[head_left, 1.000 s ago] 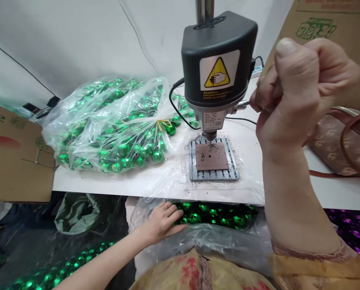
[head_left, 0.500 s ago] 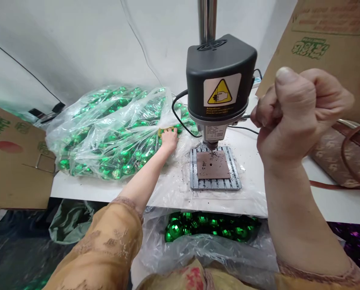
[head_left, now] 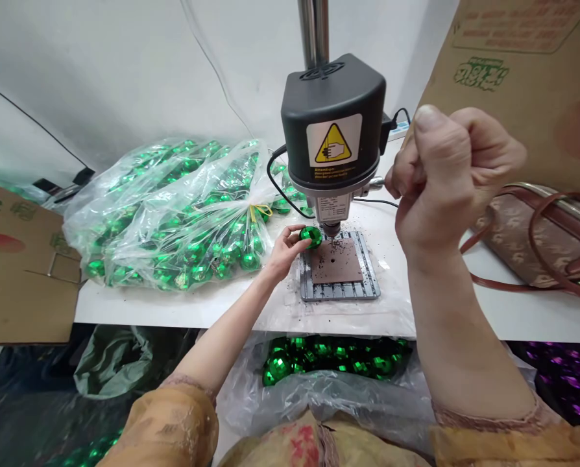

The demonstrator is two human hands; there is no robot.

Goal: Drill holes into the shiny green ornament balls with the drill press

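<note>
Between the fingers of my left hand (head_left: 286, 251) is a shiny green faceted ball (head_left: 310, 237), held beside the chuck (head_left: 331, 229) of a small black drill press (head_left: 333, 130). Below it, a brown board (head_left: 337, 263) with a dark hole and scattered dark shavings lies on the slotted metal base (head_left: 372, 285). My right hand (head_left: 450, 175) is closed in a fist at the right of the drill head, around the end of the feed lever (head_left: 376, 183). Most of the lever's grip is hidden by my fingers.
A clear plastic bag (head_left: 163, 220) of green balls, tied with yellow, lies on the left of the white table (head_left: 163, 311). More green balls (head_left: 338, 357) sit in plastic below the front edge. Cardboard boxes (head_left: 27, 285) flank the table; a patterned handbag (head_left: 523, 233) is at right.
My left hand has moved from the tied bag's neck rightward to the drill press and now holds a green ball. My right hand stays at the lever; the view has shifted slightly.
</note>
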